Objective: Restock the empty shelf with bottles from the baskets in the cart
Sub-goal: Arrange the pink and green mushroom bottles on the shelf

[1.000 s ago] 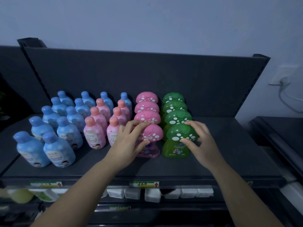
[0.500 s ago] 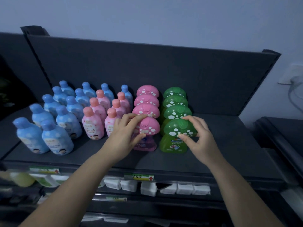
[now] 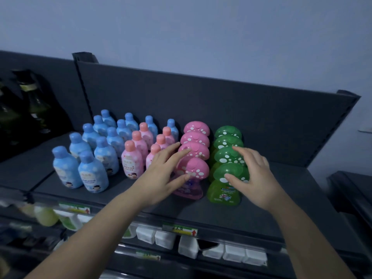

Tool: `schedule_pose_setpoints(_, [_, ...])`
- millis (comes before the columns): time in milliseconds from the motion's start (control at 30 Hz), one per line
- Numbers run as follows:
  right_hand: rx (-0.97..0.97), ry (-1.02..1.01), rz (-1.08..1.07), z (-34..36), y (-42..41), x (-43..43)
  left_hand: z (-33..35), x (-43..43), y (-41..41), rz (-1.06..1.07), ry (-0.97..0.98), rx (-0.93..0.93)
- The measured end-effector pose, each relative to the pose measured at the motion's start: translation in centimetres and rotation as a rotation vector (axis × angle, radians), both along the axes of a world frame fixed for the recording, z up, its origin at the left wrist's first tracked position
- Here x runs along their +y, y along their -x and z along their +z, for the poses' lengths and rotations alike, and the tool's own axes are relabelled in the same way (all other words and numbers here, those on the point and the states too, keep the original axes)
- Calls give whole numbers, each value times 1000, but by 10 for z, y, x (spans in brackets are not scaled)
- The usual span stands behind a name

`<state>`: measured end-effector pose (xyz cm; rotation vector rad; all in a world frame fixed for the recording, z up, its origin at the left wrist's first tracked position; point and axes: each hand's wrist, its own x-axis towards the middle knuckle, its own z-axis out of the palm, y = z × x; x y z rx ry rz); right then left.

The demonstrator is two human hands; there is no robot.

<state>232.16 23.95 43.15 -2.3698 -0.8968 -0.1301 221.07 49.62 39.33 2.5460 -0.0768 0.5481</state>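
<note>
twelve blue bottles (image 3: 91, 174), six pink bottles (image 3: 131, 164), four pink mushroom bottles (image 3: 196, 128), four green mushroom bottles (image 3: 227, 132)

Touching the near pink mushroom bottle (image 3: 198, 170) with the left hand (image 3: 161, 178) and the near green mushroom bottle (image 3: 223, 194) with the right hand (image 3: 255, 178). Further left on the shelf (image 3: 201, 210): blue bottles (image 3: 92, 174), then pink bottles (image 3: 131, 164).
</note>
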Motion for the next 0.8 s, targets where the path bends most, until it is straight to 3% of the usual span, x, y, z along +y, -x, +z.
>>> schedule_pose_setpoints(200, [-324, 292, 45, 28, 20, 56, 18, 46, 39, 215, -254, 9])
schedule_pose_setpoints(467, [-386, 383, 238, 30, 75, 170, 28, 120, 140, 567, -392, 127])
schedule_pose_setpoints(800, [-410, 380, 526, 17, 203, 321, 14, 218, 326, 859, -266, 305])
